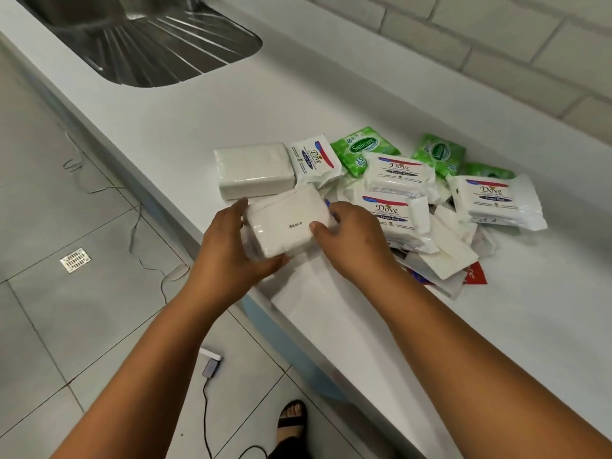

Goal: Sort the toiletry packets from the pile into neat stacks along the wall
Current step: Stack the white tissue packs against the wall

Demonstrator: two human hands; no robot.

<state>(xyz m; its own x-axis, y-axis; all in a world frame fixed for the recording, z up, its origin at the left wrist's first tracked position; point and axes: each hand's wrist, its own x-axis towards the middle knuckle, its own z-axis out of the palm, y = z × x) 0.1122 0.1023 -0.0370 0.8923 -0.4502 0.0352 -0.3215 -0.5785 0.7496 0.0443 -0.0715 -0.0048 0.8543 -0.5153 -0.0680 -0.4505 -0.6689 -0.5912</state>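
A plain white packet [287,222] is held at the desk's [185,127] front edge, beside the pile [414,200], the left hand [228,250] and right hand [351,233] each in a closed grip on one end, probably for level carrying toward the wall [496,38].

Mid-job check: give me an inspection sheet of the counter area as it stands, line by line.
Surface: white countertop, no stacks along the tiled wall yet.
Job's things: plain white packet held near the front edge; another white packet lying behind it; Dove packets and green Sanicare packets still in the pile.
Clutter: flat white sachets and a red sachet at the pile's near side.
Hands: left hand and right hand both grip the held packet.
Cables: thin wire and a black cable on the floor.
Surroundings: steel sink drainer, floor drain.
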